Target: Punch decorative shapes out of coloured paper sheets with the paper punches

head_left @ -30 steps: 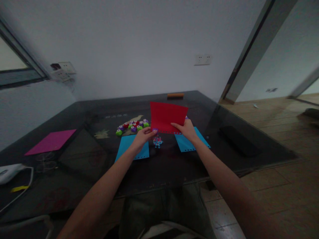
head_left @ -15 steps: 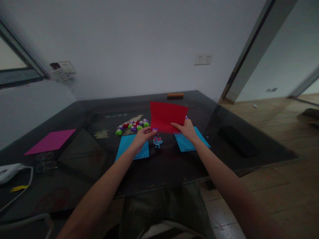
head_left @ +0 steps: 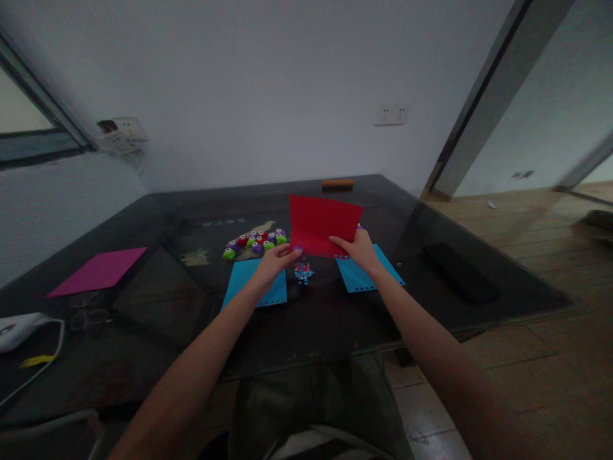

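A single head-worn view looks forward and down from the near edge of the dark table (head_left: 143, 268), at arm's length from the red paper sheet (head_left: 322, 222). Beyond that sheet rises the white wall (head_left: 268, 83); right of it lies wooden floor (head_left: 536, 217).

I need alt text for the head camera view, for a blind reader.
Two hands hold a red paper sheet upright over a dark glass table; the left hand pinches a small purple punch at its lower edge, the right hand grips the other side.
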A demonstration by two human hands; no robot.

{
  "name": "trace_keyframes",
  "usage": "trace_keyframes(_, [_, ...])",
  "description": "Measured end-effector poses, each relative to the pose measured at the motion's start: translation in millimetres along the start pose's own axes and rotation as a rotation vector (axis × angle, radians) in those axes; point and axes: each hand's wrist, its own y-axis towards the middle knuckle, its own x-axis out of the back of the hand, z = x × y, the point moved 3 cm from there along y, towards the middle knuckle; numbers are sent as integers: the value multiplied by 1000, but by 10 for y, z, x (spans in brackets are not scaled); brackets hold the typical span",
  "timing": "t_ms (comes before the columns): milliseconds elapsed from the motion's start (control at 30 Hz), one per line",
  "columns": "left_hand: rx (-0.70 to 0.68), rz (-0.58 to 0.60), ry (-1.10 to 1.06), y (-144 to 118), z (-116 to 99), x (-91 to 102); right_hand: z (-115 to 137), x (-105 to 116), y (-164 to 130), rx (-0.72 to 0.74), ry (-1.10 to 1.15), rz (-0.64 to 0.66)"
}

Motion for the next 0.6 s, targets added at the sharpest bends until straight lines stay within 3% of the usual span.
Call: trace_keyframes(600, [-50, 1, 28, 6, -22, 9, -10, 0, -1, 24, 23, -7])
